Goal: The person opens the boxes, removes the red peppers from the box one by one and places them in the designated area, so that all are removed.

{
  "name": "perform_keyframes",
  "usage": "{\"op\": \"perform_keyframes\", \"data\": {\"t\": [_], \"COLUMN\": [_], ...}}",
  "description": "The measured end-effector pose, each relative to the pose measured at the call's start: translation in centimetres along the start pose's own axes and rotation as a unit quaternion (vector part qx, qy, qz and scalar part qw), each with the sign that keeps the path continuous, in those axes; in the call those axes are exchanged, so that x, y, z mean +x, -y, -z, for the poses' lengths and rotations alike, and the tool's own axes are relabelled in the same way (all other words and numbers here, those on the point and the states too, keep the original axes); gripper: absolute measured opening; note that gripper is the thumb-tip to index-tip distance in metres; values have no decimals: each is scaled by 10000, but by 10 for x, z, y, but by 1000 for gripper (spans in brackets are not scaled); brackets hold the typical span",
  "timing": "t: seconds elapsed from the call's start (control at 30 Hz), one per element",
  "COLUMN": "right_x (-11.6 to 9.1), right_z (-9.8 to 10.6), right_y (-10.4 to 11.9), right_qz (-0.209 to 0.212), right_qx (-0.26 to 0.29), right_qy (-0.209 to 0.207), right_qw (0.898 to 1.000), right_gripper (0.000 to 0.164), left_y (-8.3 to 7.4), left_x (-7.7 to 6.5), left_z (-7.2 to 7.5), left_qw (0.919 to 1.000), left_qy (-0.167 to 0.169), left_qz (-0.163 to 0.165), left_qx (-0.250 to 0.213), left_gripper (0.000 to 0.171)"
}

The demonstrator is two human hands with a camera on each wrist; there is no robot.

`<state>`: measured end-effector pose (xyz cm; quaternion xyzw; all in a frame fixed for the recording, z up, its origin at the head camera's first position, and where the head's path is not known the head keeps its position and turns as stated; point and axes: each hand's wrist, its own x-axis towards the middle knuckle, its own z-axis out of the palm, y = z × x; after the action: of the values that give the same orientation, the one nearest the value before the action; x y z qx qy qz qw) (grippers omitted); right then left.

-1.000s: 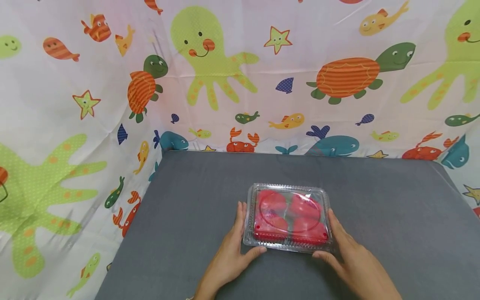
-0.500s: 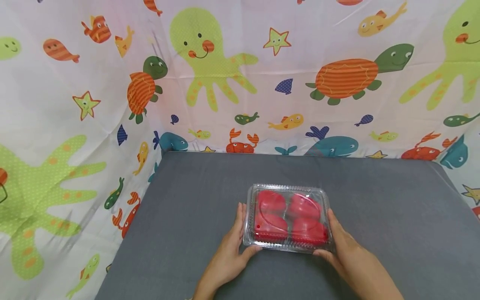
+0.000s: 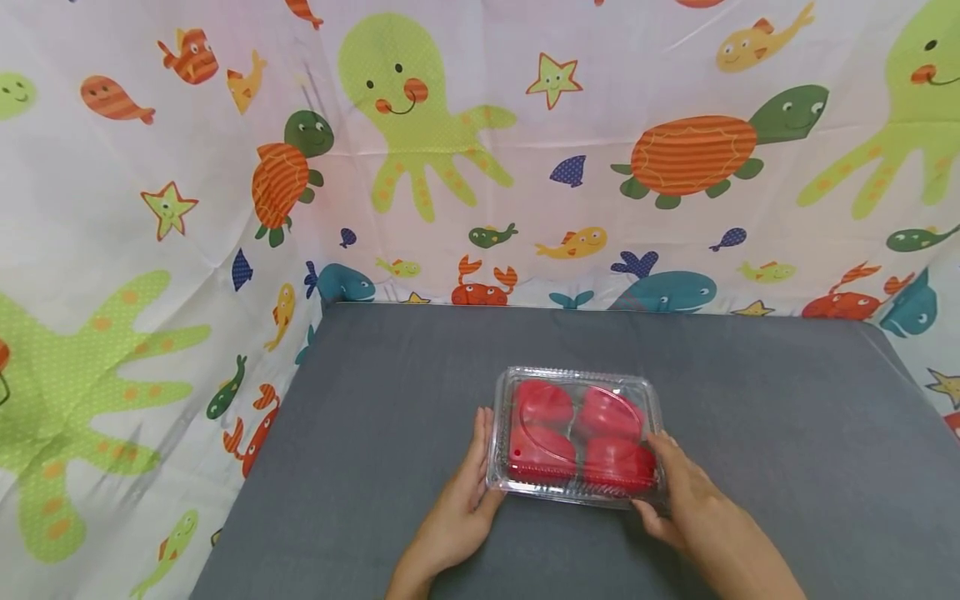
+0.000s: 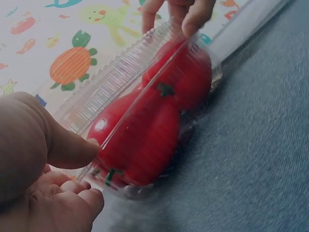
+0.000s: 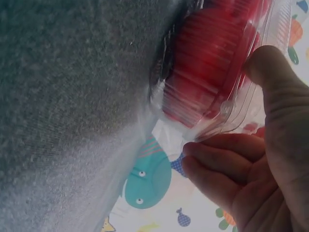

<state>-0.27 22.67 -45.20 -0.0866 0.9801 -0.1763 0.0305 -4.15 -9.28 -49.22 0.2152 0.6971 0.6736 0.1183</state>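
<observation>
While the left hand (image 3: 450, 518) holds one side of a clear plastic box (image 3: 577, 374), the right hand (image 3: 712, 523) holds the other side, so the box sits right between the fingers of both hands. The left thumb (image 4: 72, 147) and the left fingers (image 4: 70, 197) make a narrow pinch on the rim. The right thumb (image 5: 271, 68) rests on the box's edge, and the right fingers (image 5: 217, 164) bend in close to the corner; I cannot tell if every fingertip touches it. Shiny red tomatoes or peppers (image 3: 543, 457) fill the box, just past the thumb tips. They have little green stems (image 4: 165, 90). Under the box and the fingers is a gray cloth (image 3: 390, 433). Far past the fingertips hangs a white curtain (image 3: 577, 117) with funny sea animals on it. A big orange and green turtle (image 3: 693, 154) and a smiling light green octopus (image 3: 397, 58) are there, well apart from the hands.
</observation>
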Motion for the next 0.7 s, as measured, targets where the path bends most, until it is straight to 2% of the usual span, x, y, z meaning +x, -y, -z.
{"op": "perform_keyframes", "data": {"t": [0.1, 0.27, 0.37, 0.47, 0.7], "right_x": [0, -1, -3, -6, -9], "right_z": [0, 0, -1, -2, -6], "right_y": [2, 5, 6, 6, 6], "right_qz": [67, -64, 55, 279, 553], "right_qx": [-38, 56, 37, -139, -457], "right_qy": [-98, 77, -73, -344, -691], "right_qw": [9999, 9999, 10000, 9989, 9950], "right_gripper": [96, 98, 97, 94, 90], "left_y": [1, 3, 4, 5, 9], "left_x": [0, 2, 2, 3, 4], "left_z": [-1, -2, -2, -3, -2], "left_qw": [9996, 9965, 9943, 9935, 9924], "left_qy": [12, 19, -20, -1, 100], "left_qz": [82, 263, 340, 336, 315], "left_qx": [-279, -792, -1015, -1084, -1189], "left_gripper": [95, 89, 88, 84, 80]}}
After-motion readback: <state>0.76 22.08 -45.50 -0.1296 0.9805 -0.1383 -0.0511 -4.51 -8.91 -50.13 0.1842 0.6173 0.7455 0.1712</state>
